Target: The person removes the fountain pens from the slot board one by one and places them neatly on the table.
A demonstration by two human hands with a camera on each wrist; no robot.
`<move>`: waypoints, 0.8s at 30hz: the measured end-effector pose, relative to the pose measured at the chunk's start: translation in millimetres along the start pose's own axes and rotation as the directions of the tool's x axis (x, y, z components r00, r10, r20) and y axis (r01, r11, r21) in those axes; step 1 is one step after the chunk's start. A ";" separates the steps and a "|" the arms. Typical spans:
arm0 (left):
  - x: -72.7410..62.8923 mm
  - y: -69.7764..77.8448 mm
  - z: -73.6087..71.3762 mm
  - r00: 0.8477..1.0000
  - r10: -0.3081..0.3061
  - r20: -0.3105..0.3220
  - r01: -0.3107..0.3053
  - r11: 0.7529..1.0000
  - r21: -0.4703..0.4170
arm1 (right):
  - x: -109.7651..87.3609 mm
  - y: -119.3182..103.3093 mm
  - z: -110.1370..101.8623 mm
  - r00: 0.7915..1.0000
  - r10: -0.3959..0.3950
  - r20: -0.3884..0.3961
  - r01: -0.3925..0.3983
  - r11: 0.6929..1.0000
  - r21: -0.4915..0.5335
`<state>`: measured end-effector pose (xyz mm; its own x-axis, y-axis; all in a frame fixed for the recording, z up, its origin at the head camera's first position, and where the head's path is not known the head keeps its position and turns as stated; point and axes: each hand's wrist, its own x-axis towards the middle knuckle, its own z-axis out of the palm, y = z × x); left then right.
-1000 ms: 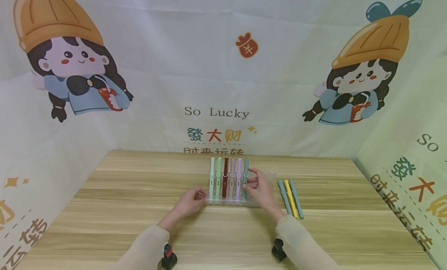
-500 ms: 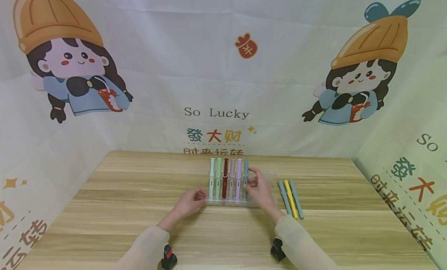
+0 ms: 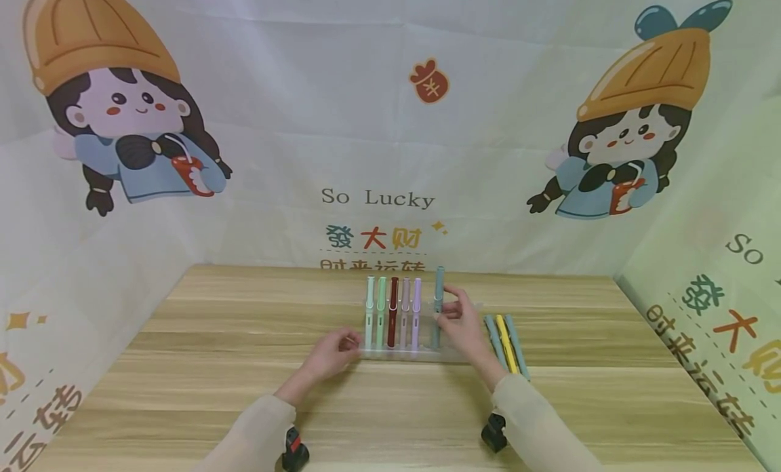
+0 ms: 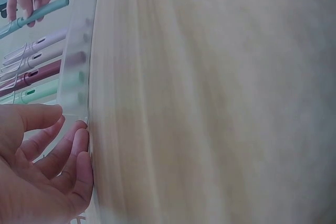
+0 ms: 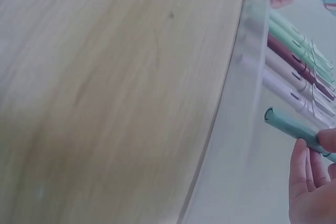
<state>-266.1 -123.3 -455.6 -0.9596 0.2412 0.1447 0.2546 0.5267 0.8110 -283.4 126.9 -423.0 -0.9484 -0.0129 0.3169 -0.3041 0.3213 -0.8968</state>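
A clear pen rack (image 3: 390,354) stands on the table, holding a row of upright pens: pale mint, green (image 3: 381,316), dark red (image 3: 393,312), mauve and lilac (image 3: 416,316). My right hand (image 3: 462,326) pinches a teal pen (image 3: 438,289) between thumb and fingers, just right of the lilac one. In the right wrist view, the lower end of this teal pen (image 5: 290,123) shows free of the rack's front strip. My left hand (image 3: 334,352) holds the rack's left end with curled fingers. In the left wrist view, thumb and fingertips (image 4: 80,125) meet the rack's corner.
Right of the rack, two blue-grey pens (image 3: 517,343) and a yellow pen (image 3: 506,343) lie side by side on the wooden table (image 3: 244,323). A printed cloth (image 3: 378,146) hangs behind the table and along its sides. Each wrist carries a small black camera (image 3: 295,450).
My right hand has raised the teal pen out of its place beside the lilac one and shifted it slightly right. The left hand stays at the rack's end.
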 end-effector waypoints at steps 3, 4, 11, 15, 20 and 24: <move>0.3 0.3 0.2 1.000 0.001 -0.004 -0.001 1.000 -0.001 | -1.1 1.0 -6.2 1.000 0.006 0.010 -0.006 1.000 -0.014; 0.4 0.5 0.3 1.000 0.002 -0.005 -0.002 1.000 -0.001 | -1.5 1.5 -8.3 1.000 0.014 0.014 -0.013 1.000 -0.020; 0.5 -0.6 0.5 1.000 0.016 -0.003 -0.016 1.000 -0.002 | -4.9 5.2 -25.0 0.997 0.066 0.042 -0.063 0.996 -0.070; 0.5 -1.1 0.5 1.000 0.022 0.000 -0.022 1.000 -0.004 | -7.9 9.7 -36.2 0.994 0.084 0.074 -0.075 0.990 -0.118; 1.1 -2.2 0.6 1.000 0.027 0.002 -0.027 1.000 -0.008 | -12.0 15.8 -50.3 0.990 0.074 0.121 -0.065 0.995 -0.077; 1.1 -2.4 0.9 1.000 0.024 0.001 -0.024 1.000 -0.007 | -15.3 20.3 -62.3 0.989 0.062 0.133 -0.052 0.996 -0.072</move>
<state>-267.7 -123.5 -457.9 -0.9530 0.2549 0.1634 0.2768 0.5146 0.8115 -269.4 192.6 -426.9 -0.9688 -0.1194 0.2171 -0.2468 0.3894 -0.8874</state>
